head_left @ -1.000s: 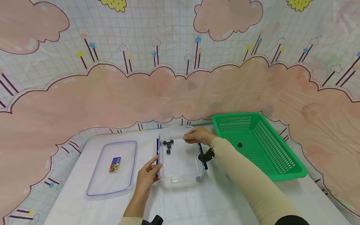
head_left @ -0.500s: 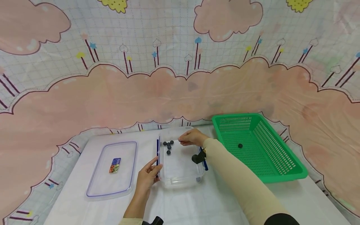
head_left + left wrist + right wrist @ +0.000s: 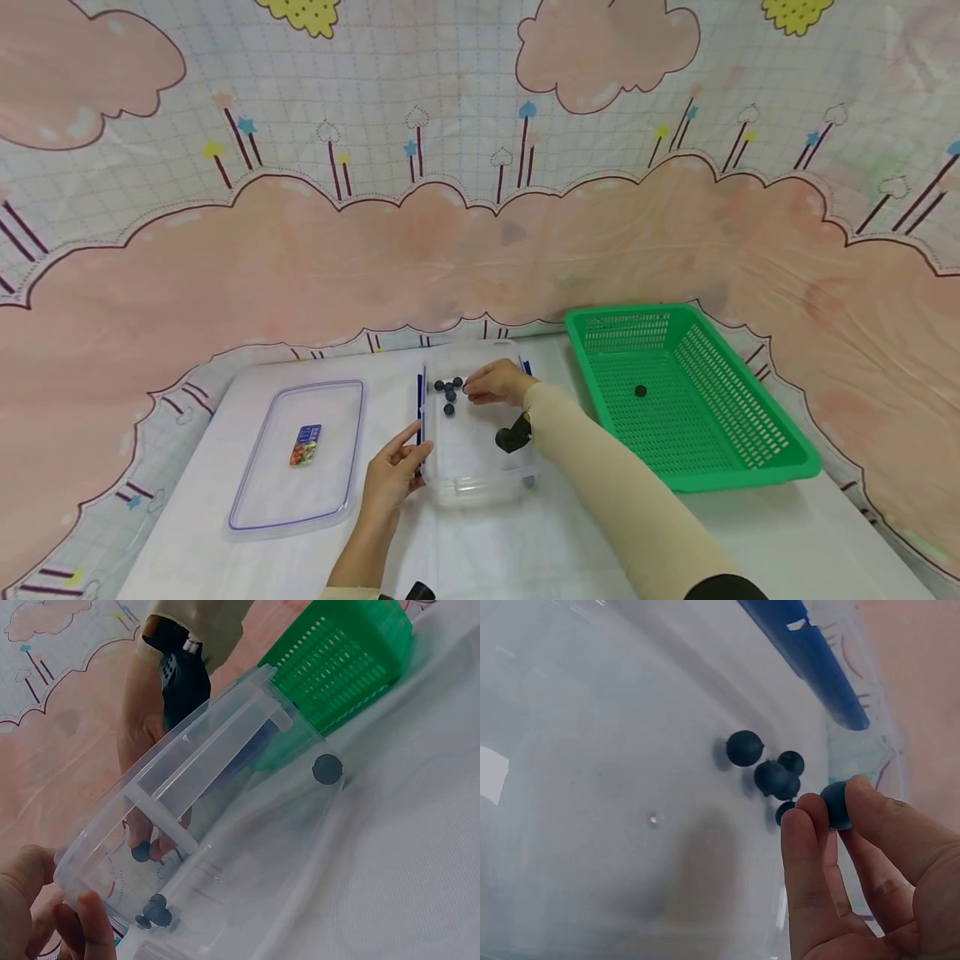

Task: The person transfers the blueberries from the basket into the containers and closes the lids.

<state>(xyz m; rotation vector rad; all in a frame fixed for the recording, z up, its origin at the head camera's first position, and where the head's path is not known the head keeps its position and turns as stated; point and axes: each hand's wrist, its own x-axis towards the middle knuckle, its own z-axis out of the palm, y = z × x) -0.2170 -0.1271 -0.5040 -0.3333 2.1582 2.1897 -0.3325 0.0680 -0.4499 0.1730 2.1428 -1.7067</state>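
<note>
A clear plastic box [image 3: 487,450] with blue latch flaps stands mid-table. My left hand [image 3: 388,475] holds its left side, the thumb [image 3: 97,926] lying against the wall. Over the box, my right hand [image 3: 498,382] pinches a small dark blue ball [image 3: 836,806] between thumb and fingertips. Just left of those fingertips, several similar balls [image 3: 450,396] lie clustered on the box floor; the right wrist view shows small nubs on some. Another ball [image 3: 328,769] shows at the box's near right corner in the left wrist view.
A green perforated basket [image 3: 780,450] stands right of the box, with one dark ball [image 3: 641,391] in it. At the left lies a clear lid [image 3: 262,492] with a purple-blue rim and a colourful label [image 3: 305,445]. A printed cloth [image 3: 450,250] hangs behind the white table.
My right hand has moved left and slightly down over the box, toward the clustered balls, with the pinched ball. The left hand stays at the box's side.
</note>
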